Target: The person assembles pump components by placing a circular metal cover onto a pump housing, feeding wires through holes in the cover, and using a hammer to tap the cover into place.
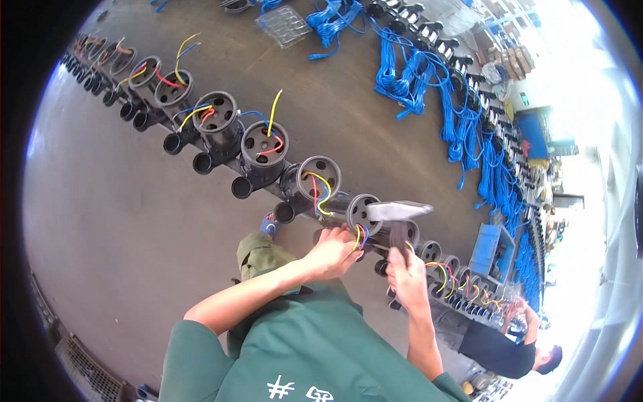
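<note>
My right hand grips the dark handle of a hammer. Its pale grey head, blurred by motion, lies over the right part of a black cylindrical housing in the row. My left hand is closed against the near side of this housing. Short red, yellow and blue wires bend over the rim and down to its fingers, which seem to hold them. Just left stands another black housing, wires hanging over its edge. The inside of the housing under the hammer is partly covered.
More black housings with loose wires run in a diagonal row to both sides. Bundles of blue cable hang along a second row beyond. A blue crate sits to the right, near a co-worker in a dark shirt. A clear plastic tray lies at the far side.
</note>
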A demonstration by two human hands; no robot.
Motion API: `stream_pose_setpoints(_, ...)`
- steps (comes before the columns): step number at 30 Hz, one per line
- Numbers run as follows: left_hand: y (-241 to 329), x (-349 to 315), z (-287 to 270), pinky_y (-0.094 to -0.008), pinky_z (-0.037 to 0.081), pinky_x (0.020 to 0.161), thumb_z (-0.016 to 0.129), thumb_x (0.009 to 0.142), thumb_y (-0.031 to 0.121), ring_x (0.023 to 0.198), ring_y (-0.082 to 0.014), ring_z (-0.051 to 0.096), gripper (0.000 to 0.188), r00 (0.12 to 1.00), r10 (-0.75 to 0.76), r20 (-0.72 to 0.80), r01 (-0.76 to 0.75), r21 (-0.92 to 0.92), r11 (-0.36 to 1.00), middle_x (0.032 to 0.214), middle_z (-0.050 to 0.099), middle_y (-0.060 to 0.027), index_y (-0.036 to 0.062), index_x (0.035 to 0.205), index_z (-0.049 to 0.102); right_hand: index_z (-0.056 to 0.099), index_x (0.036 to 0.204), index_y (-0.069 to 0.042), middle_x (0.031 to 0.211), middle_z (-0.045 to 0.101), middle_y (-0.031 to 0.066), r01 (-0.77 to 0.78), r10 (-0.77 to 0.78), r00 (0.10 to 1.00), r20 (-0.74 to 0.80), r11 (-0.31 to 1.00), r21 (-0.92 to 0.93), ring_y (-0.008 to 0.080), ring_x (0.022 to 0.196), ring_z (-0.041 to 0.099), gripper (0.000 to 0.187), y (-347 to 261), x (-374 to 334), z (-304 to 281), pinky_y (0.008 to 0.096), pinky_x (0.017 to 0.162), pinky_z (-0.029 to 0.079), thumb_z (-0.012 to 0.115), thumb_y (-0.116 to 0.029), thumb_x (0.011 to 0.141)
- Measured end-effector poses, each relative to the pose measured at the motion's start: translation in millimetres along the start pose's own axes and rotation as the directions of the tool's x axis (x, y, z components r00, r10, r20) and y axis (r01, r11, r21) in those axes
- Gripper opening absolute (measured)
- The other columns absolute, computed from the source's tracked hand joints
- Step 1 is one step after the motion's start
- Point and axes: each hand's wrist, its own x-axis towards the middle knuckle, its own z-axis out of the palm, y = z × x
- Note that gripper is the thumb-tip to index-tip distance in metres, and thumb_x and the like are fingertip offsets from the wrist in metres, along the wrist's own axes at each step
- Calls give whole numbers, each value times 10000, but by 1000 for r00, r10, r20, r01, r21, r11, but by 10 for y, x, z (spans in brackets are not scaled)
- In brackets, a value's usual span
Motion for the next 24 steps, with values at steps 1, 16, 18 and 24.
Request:
stream_pose_setpoints(1,-23,-9,20,-508,409,945,592,1018,263,1130,-370,552,266,999,24,-26,-24,0,1000,1183,629,-145,59,1171,665,502,855,-85,618,443,-57,57,-56,998,-24,998,38,29,485,389,349,-92,-71,-35,223,430,331,561,-344,1082)
stream_pose_setpoints(16,-44,-62,164,-517,424,925,628,990,250,1092,-388,549,246,985,44,-168,-50,-35,998,1142,626,-176,7,977,666,506,808,-90,599,461,-52,321,-341,938,-68,924,-209,47,463,406,371,33,11,-160,237,422,335,562,-333,1083)
stream_pose_setpoints(18,-70,-45,201,-518,425,937,634,985,245,1086,-393,548,248,978,80,-194,-90,-47,995,1149,625,-182,0,963,665,539,836,-30,603,500,-7,398,-463,879,-114,843,-361,101,470,447,361,393,87,-11,292,438,359,558,-296,1080)
stream_pose_setpoints(24,-89,-46,204,-516,442,929,673,950,206,1068,-406,545,208,980,60,-191,-72,-55,996,1117,630,-199,-1,941,662,571,875,-58,640,506,-42,-113,117,992,44,991,-70,62,489,440,321,455,183,-13,264,451,356,598,-315,1065)
